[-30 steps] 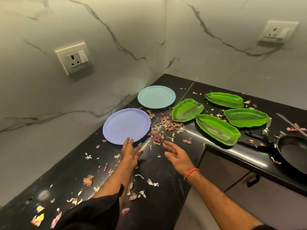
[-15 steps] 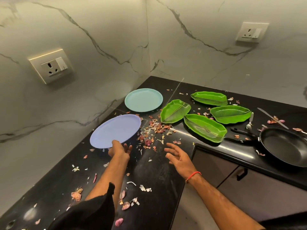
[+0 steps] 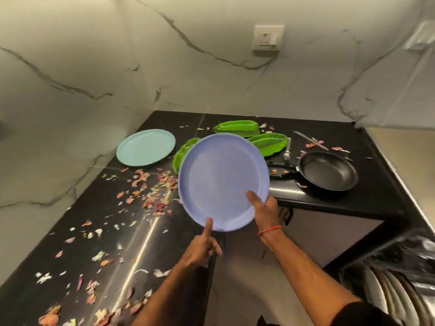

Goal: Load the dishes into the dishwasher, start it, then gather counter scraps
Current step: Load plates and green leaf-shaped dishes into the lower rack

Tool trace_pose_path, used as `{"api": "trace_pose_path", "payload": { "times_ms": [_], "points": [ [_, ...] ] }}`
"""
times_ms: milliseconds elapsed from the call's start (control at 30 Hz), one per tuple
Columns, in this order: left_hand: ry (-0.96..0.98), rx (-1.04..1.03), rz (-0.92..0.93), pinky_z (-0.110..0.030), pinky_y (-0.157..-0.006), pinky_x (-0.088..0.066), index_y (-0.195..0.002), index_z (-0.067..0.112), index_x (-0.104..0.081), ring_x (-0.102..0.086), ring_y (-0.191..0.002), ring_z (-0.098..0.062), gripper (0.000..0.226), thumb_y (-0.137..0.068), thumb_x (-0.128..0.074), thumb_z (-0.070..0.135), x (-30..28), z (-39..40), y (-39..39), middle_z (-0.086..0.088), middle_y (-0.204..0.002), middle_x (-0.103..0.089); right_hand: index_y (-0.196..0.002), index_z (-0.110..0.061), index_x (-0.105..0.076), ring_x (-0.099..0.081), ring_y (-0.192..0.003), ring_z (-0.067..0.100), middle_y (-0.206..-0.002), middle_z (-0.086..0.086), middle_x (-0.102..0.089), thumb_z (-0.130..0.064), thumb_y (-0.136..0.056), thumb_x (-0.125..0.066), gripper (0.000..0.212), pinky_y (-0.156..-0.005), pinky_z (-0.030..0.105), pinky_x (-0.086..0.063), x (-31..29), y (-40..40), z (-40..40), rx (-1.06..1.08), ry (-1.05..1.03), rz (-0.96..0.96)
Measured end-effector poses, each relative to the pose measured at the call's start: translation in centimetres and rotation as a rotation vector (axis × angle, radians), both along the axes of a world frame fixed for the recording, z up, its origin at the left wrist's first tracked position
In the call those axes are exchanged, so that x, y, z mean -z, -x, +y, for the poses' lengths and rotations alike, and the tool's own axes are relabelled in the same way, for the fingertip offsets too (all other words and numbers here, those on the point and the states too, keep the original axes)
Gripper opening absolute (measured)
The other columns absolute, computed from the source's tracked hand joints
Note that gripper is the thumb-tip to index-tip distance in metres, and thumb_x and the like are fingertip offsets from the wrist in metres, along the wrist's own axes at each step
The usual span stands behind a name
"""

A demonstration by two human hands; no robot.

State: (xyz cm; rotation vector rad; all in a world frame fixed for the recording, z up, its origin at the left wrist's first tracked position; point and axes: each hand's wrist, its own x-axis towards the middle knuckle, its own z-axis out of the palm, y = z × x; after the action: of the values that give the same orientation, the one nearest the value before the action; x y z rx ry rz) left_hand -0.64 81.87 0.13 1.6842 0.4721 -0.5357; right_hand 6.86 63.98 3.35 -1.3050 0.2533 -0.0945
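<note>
Head view: right hand (image 3: 264, 209) grips tilted plate (image 3: 219, 177), thumb on face; left hand (image 3: 202, 249) touches rim with one straight finger.

Blue plate (image 3: 221, 177): matt plastic look, smooth, faint speckle. Teal plate (image 3: 146, 147): same matt smooth plastic. Green leaf-shaped dishes (image 3: 270, 143): glossy plastic, ribbed veins moulded in. Counter (image 3: 131, 234): polished black stone, very glossy, streaky light reflections. Walls (image 3: 94, 55): smooth marble-look slabs, grey veins, soft sheen. Frying pan (image 3: 327, 170): dark non-stick, satin inside, black handle. Fork (image 3: 287, 151) and knife (image 3: 310, 140): shiny metal. Scraps (image 3: 150, 194): thin, dry, papery peels, pink and whitish. Wrist thread (image 3: 270, 230): red cord. Socket plate (image 3: 268, 38): smooth white plastic.
</note>
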Motion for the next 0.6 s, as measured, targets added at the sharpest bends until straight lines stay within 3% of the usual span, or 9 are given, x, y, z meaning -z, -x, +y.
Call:
{"api": "trace_pose_path", "payload": {
  "times_ms": [67, 200, 267, 367, 433, 500, 600],
  "points": [
    [0.045, 0.007, -0.010, -0.020, -0.041, -0.032, -0.060, 0.007, -0.065, -0.039, -0.040, -0.015, 0.088, -0.095, -0.021, 0.074, -0.2, -2.3, -0.6, -0.005, -0.049, -0.041, -0.101, -0.009, -0.069, -0.069, -0.083, 0.016, -0.091, 0.000, -0.073, 0.001, -0.086, -0.068, 0.017, -0.076, 0.031, -0.058, -0.2, 1.1, -5.3, 0.082, 0.042, -0.032],
    [-0.030, 0.001, -0.169, -0.028, -0.049, -0.039, -0.064, 0.006, -0.057, -0.045, -0.042, -0.017, 0.053, -0.101, -0.052, 0.043, 1.1, -7.8, -2.6, -0.008, -0.056, -0.049, -0.099, -0.017, -0.069, -0.069, -0.083, 0.003, -0.093, -0.007, -0.073, -0.002, -0.087, -0.068, 0.019, -0.073, 0.021, -0.057, -0.7, 4.4, -15.0, 0.267, 0.179, -0.063],
    [-0.057, 0.111, -0.190, -0.035, -0.054, -0.040, -0.064, 0.007, -0.055, -0.044, -0.043, -0.016, 0.044, -0.101, -0.058, 0.030, 1.9, -11.5, -3.7, -0.005, -0.055, -0.051, -0.096, -0.021, -0.068, -0.067, -0.078, -0.003, -0.091, -0.010, -0.071, -0.003, -0.088, -0.068, 0.020, -0.069, 0.016, -0.054, -0.3, 6.4, -19.7, 0.378, 0.218, -0.030],
    [-0.043, 0.302, -0.192, -0.030, -0.051, -0.041, -0.073, 0.007, -0.058, -0.049, -0.049, -0.018, 0.033, -0.099, -0.062, 0.027, 2.3, -17.4, -4.6, -0.001, -0.057, -0.056, -0.101, -0.017, -0.068, -0.067, -0.078, -0.005, -0.093, -0.006, -0.071, -0.008, -0.089, -0.068, 0.015, -0.068, 0.016, -0.052, 0.7, 9.6, -26.2, 0.514, 0.272, 0.040],
    [-0.044, 0.443, -0.222, -0.029, -0.049, -0.045, -0.092, 0.011, -0.063, -0.058, -0.056, -0.020, 0.014, -0.096, -0.067, 0.024, 2.3, -22.1, -4.8, -0.004, -0.076, -0.065, -0.102, -0.015, -0.068, -0.067, -0.078, -0.002, -0.093, -0.001, -0.070, -0.012, -0.089, -0.071, 0.013, -0.066, 0.014, -0.052, 1.6, 11.9, -30.4, 0.603, 0.288, 0.087],
    [-0.063, 0.559, -0.230, -0.028, -0.052, -0.050, -0.105, 0.018, -0.064, -0.065, -0.062, -0.018, 0.011, -0.095, -0.067, 0.023, 2.1, -26.6, -4.8, -0.005, -0.096, -0.069, -0.100, -0.011, -0.068, -0.065, -0.077, 0.005, -0.089, 0.002, -0.069, -0.026, -0.083, -0.071, 0.023, -0.062, 0.013, -0.050, 2.3, 14.0, -33.7, 0.692, 0.322, 0.147],
    [-0.087, 0.708, -0.232, -0.031, -0.057, -0.052, -0.093, 0.015, -0.069, -0.067, -0.065, -0.018, 0.014, -0.097, -0.064, 0.027, 2.1, -34.5, -4.8, -0.008, -0.091, -0.074, -0.097, -0.016, -0.067, -0.062, -0.084, 0.021, -0.091, 0.007, -0.067, -0.027, -0.087, -0.072, 0.016, -0.073, 0.028, -0.050, 4.3, 17.2, -39.7, 0.787, 0.336, 0.249]
  ]
}}
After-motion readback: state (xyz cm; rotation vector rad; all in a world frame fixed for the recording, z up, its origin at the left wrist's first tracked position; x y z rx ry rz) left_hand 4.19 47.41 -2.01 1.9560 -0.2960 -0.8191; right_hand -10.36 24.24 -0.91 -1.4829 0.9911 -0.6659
